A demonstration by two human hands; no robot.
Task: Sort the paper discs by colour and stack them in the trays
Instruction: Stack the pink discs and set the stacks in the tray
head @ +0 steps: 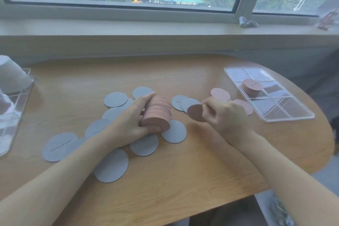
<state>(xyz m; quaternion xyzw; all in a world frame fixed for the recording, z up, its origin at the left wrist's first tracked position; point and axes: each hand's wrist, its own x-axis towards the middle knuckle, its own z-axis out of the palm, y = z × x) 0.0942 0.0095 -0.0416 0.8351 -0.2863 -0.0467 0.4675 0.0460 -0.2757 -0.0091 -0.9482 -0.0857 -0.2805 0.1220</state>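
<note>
While the left hand (pixel 134 121) clasped the pink stack (pixel 157 113) on its side, axis running near-to-far, the right hand (pixel 222 115) pinched one pink disc (pixel 195 112) just right of it, nearer the tray (pixel 293 113).

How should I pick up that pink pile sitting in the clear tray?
Come from above and grip the pink pile round its curved sides with thumb and fingers opposite. It stands upright in a middle compartment of the clear tray, top free, so the sides are probably the surest hold.
</note>
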